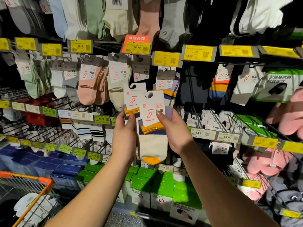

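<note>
Okay, left hand (124, 133) pinches the rear pack (133, 99) at its lower card edge, thumb in front, fingers behind. Right hand (175, 131) grips the front pack (153, 145), thumb pressed on the card, fingers wrapped behind. Both packs sit between our hands, held up before the rack, with the front one overlapping and touching the rear one. Looks like we're comparing or splitting the two. To do it well, we grip the stiff cards, not the soft sock, and slide the packs apart sideways so the rear hook doesn't snag the front card. A matching striped pack (170, 89) hangs just behind, under the 7.99 tag (166, 58); we avoid knocking it. Cart (44, 182) sits low left, well apart, if we take either.
</note>
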The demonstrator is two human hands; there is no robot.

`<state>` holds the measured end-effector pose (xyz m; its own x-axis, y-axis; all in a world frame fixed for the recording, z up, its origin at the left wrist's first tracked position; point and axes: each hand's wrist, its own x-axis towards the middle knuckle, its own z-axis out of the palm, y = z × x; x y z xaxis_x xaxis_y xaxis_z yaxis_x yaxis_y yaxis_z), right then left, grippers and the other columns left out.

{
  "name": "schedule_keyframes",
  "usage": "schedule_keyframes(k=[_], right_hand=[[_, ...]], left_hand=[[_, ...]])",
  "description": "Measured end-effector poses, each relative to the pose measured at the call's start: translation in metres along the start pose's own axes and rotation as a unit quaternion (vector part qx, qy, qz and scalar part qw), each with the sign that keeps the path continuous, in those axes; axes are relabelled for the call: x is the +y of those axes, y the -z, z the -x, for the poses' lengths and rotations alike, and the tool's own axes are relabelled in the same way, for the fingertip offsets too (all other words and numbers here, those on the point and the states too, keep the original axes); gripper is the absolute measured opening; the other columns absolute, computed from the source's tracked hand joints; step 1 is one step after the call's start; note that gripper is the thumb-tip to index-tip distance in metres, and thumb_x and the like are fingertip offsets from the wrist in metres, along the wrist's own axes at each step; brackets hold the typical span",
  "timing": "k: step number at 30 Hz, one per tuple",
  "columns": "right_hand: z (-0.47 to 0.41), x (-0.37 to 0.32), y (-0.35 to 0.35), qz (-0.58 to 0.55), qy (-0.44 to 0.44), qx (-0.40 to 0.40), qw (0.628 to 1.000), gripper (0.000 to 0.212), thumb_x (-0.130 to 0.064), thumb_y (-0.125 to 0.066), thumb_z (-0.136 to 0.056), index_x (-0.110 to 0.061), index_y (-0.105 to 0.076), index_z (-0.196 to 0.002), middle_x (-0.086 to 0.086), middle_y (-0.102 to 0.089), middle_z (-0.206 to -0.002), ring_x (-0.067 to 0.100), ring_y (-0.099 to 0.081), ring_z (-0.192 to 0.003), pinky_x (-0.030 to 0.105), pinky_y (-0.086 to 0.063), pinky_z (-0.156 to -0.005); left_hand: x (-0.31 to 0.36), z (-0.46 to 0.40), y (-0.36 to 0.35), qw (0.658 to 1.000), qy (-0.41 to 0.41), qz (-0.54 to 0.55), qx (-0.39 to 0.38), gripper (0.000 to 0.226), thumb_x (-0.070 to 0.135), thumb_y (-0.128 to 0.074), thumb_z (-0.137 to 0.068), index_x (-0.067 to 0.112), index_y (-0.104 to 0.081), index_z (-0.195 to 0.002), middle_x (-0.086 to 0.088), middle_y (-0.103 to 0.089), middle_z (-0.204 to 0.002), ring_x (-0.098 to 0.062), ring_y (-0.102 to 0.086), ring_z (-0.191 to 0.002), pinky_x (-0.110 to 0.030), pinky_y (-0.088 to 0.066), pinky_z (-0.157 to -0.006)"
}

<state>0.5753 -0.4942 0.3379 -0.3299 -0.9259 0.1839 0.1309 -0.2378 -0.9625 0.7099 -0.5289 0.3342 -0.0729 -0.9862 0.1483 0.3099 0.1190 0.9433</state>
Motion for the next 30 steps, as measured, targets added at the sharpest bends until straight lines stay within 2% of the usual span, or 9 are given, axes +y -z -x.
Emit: schedule_keyframes(k=[3, 5, 10, 15, 18, 20, 23, 26, 30], right_hand=[[-0.010, -0.008, 0.011, -0.050, -0.009, 0.015, 0.999, 0.029, -0.021, -0.055, -0.102, -0.016, -0.059, -0.131, 0.006, -0.070, -0.126, 0.026, -0.063, -0.121, 0.053, -0.043, -0.110], [-0.021, -0.015, 0.019, -0.058, -0.006, 0.040, 0.997, 0.029, -0.022, -0.053, -0.104, -0.017, -0.058, -0.131, 0.005, -0.070, -0.126, 0.025, -0.064, -0.120, 0.053, -0.044, -0.110], [-0.065, -0.031, 0.026, 0.010, 0.009, 0.083, 0.996, 0.030, -0.028, -0.058, -0.101, -0.019, -0.057, -0.129, 0.005, -0.070, -0.124, 0.025, -0.069, -0.111, 0.055, -0.050, -0.102], [-0.105, -0.037, 0.027, 0.075, 0.023, 0.099, 0.992, 0.035, -0.034, -0.057, -0.100, -0.021, -0.052, -0.132, 0.001, -0.068, -0.124, 0.020, -0.070, -0.107, 0.051, -0.054, -0.098], [-0.122, -0.041, 0.027, 0.133, 0.016, 0.118, 0.984, 0.063, -0.049, -0.058, -0.093, -0.019, -0.042, -0.146, 0.003, -0.057, -0.142, 0.025, -0.058, -0.125, 0.050, -0.049, -0.105], [-0.126, -0.040, 0.029, 0.147, 0.008, 0.130, 0.980, 0.068, -0.048, -0.055, -0.096, -0.019, -0.034, -0.153, 0.002, -0.046, -0.153, 0.026, -0.046, -0.137, 0.041, -0.042, -0.107], [-0.135, -0.033, 0.036, 0.192, 0.012, 0.153, 0.969, 0.056, -0.041, -0.050, -0.102, -0.014, -0.036, -0.150, 0.006, -0.052, -0.145, 0.026, -0.053, -0.128, 0.033, -0.044, -0.090], [-0.141, -0.032, 0.039, 0.324, 0.026, 0.166, 0.931, 0.051, -0.041, -0.043, -0.105, -0.007, -0.040, -0.143, 0.012, -0.057, -0.133, 0.031, -0.058, -0.113, 0.033, -0.041, -0.078], [-0.145, -0.040, 0.036, 0.562, 0.000, 0.186, 0.806, 0.055, -0.048, -0.027, -0.107, -0.006, -0.037, -0.141, 0.018, -0.056, -0.132, 0.038, -0.058, -0.116, 0.038, -0.039, -0.075]], left_hand=[[0.002, -0.004, 0.006, 1.000, -0.012, 0.000, 0.027, 0.019, 0.040, -0.058, -0.091, 0.039, -0.064, -0.109, 0.002, -0.074, -0.111, -0.018, -0.071, -0.101, -0.049, -0.054, -0.093], [0.006, -0.005, 0.010, 0.999, -0.019, -0.007, 0.044, 0.029, 0.044, -0.058, -0.086, 0.037, -0.062, -0.114, 0.002, -0.073, -0.114, -0.019, -0.070, -0.107, -0.052, -0.051, -0.101], [0.008, -0.005, 0.018, 0.998, -0.024, -0.011, 0.052, 0.043, 0.044, -0.058, -0.085, 0.025, -0.059, -0.124, 0.000, -0.073, -0.116, -0.020, -0.070, -0.106, -0.054, -0.052, -0.099], [0.010, -0.002, 0.017, 0.999, -0.027, -0.007, 0.034, 0.046, 0.040, -0.058, -0.087, 0.021, -0.058, -0.129, -0.001, -0.072, -0.118, -0.021, -0.070, -0.108, -0.044, -0.055, -0.092], [0.010, -0.002, 0.017, 0.999, -0.030, -0.017, 0.022, 0.032, 0.031, -0.056, -0.097, 0.021, -0.059, -0.127, -0.002, -0.072, -0.117, -0.021, -0.070, -0.106, -0.044, -0.056, -0.090], [0.010, -0.003, 0.018, 0.999, -0.032, -0.018, 0.020, 0.027, 0.026, -0.053, -0.102, 0.020, -0.058, -0.128, -0.002, -0.072, -0.117, -0.020, -0.071, -0.105, -0.044, -0.056, -0.090], [0.011, -0.003, 0.019, 0.999, -0.030, -0.015, 0.017, 0.028, 0.023, -0.052, -0.104, 0.019, -0.057, -0.130, -0.002, -0.072, -0.117, -0.017, -0.071, -0.103, -0.038, -0.056, -0.084], [0.012, -0.002, 0.018, 0.999, -0.030, -0.014, 0.010, 0.027, 0.021, -0.051, -0.104, 0.018, -0.057, -0.130, 0.001, -0.073, -0.112, -0.010, -0.072, -0.095, -0.029, -0.054, -0.074], [0.013, -0.002, 0.016, 1.000, -0.021, -0.013, 0.010, 0.023, 0.021, -0.051, -0.104, 0.022, -0.059, -0.125, 0.000, -0.073, -0.112, -0.014, -0.072, -0.098, -0.032, -0.057, -0.076]])
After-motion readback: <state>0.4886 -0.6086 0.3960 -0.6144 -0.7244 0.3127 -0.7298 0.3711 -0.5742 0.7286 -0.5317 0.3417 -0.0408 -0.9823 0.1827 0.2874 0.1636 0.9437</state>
